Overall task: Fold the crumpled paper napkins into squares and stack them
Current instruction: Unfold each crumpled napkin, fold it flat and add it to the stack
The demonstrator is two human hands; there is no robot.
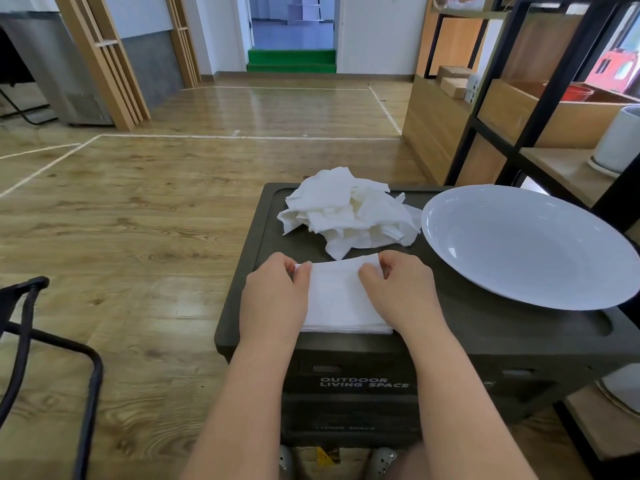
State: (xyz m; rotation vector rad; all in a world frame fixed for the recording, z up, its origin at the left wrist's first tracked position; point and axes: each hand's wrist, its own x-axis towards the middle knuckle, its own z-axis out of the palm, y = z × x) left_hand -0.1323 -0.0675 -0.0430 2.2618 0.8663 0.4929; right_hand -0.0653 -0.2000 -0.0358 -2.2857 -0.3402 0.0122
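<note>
A white paper napkin [341, 301] lies folded flat on the near part of a dark storage box lid [450, 341]. My left hand [275, 299] pinches its far left corner between thumb and fingers. My right hand [398, 292] pinches the far right corner, thumb on top. A pile of crumpled white napkins [349, 211] sits behind it, at the far end of the lid. The napkin's near edge shows several layers.
A large white plate [526, 244] lies on the right side of the lid, close to my right hand. Wooden shelves with a black metal frame [498, 133] stand to the right. A black chair frame [24, 341] stands at the left over wooden floor.
</note>
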